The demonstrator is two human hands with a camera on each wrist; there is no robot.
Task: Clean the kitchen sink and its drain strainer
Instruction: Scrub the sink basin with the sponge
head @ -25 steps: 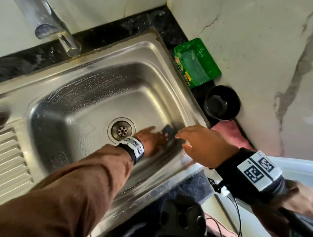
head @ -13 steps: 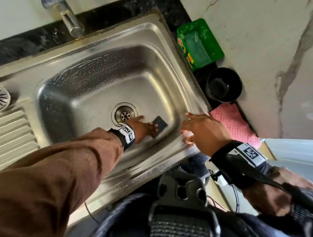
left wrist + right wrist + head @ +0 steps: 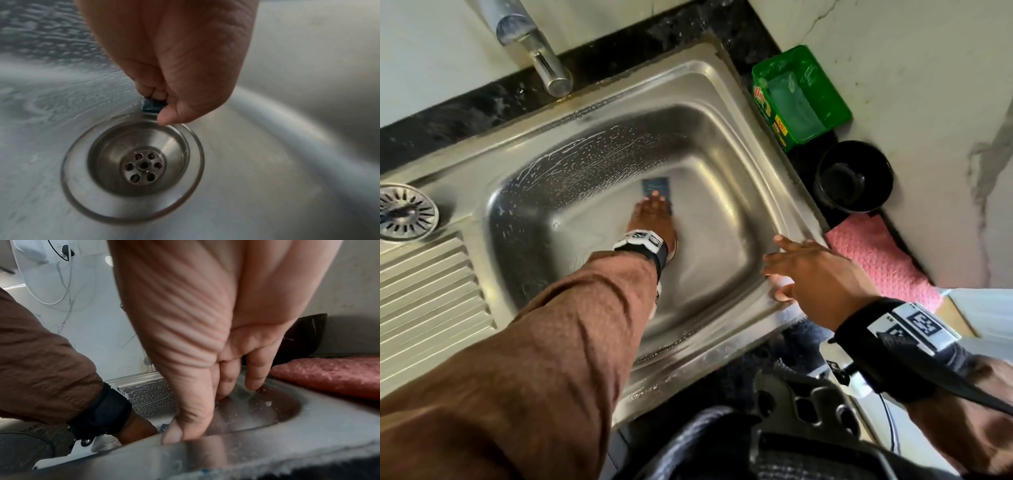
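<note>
L hand (image 3: 654,219): down in sink basin, fingers pressed together flat on dark blue scrub pad (image 3: 656,192), pushing it vs basin floor; thumb tip beside pad edge in L wrist view.
Scrub pad: on basin floor twd back wall, just past drain opening (image 3: 141,165).
R hand (image 3: 815,274): on sink's right-front rim, fingers straight, slightly spread, tips touching steel; holds nothing.
Sink (image 3: 767,192): stainless, soap streaks + droplets on back/left walls.
Drain opening: strainer out, perforated bottom w/ centre nut visible.
Drain strainer (image 3: 405,210): lying on drainboard corner, left of basin, well apart from both hands.
Tap (image 3: 541,61): behind basin, spout over back rim.
Surface, right of sink: green soap tub (image 3: 804,99) at back, black bowl (image 3: 854,176) nearer, pink cloth (image 3: 876,253) nearest, touching sink rim.
L sleeve (image 3: 534,359): brown, wrist strap w/ marker.
</note>
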